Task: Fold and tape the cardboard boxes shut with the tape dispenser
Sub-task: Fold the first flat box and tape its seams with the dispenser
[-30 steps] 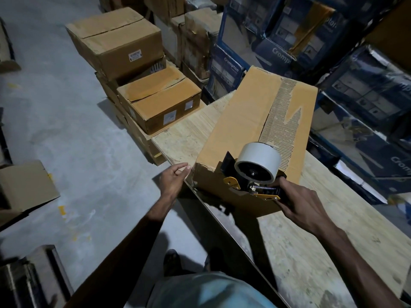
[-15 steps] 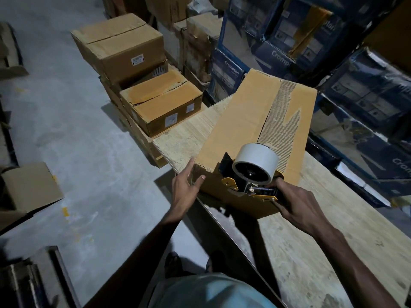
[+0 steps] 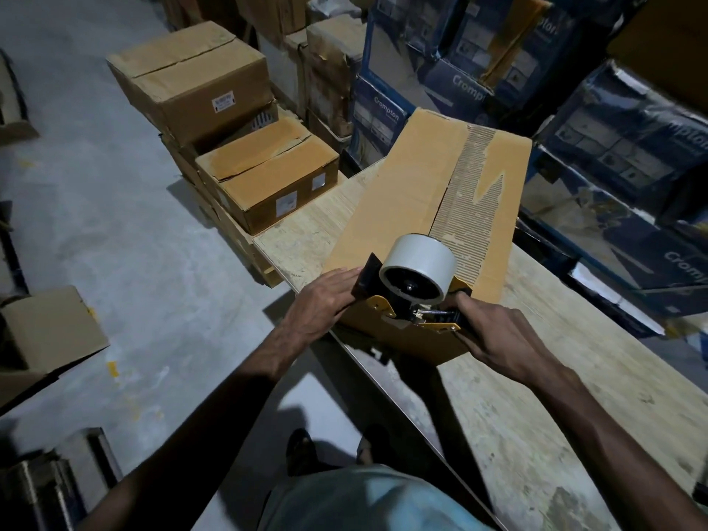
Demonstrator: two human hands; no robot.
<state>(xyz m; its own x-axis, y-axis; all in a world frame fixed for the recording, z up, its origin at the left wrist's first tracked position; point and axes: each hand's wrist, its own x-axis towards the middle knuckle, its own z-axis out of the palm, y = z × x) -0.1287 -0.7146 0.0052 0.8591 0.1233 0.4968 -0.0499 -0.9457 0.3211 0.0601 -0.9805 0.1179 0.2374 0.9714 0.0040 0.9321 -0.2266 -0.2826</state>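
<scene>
Cardboard box (image 3: 413,193) on the wooden table (image 3: 574,377), long and brown. Lies flat, with its near end at the table's near left edge and its far end pointing away toward the blue boxes (image 3: 613,120). Has a torn strip (image 3: 475,185) down the right part of its top, with wavy ridges showing.

Tape dispenser (image 3: 417,312) at the near end of the box, right on the top edge. Yellow and black, with a fat white tape roll (image 3: 421,262) up high on it. Cannot tell if any tape is stuck to the box.

Right hand (image 3: 498,335) on the dispenser's handle, at the near right of the box. Fingers curled tight round the handle and gripping it.

Left hand (image 3: 322,304) flat on the box top, at the near left corner. Fingers straight and close together, lying on the cardboard, with the tips just beside the dispenser's black plate. Grips nothing.

Brown boxes (image 3: 268,174) in a stack on the left, just past the table's far left corner, with a bigger one on top further back. Grey floor (image 3: 95,224) on the left. Open box (image 3: 42,331) down there, at the left edge. Blue boxes with the word Crompton piled on the far side and on the right, close behind the table. Feet (image 3: 302,450) in dark shoes on the floor, near the table's edge, and a pale blue shirt (image 3: 364,500) at the very bottom.
</scene>
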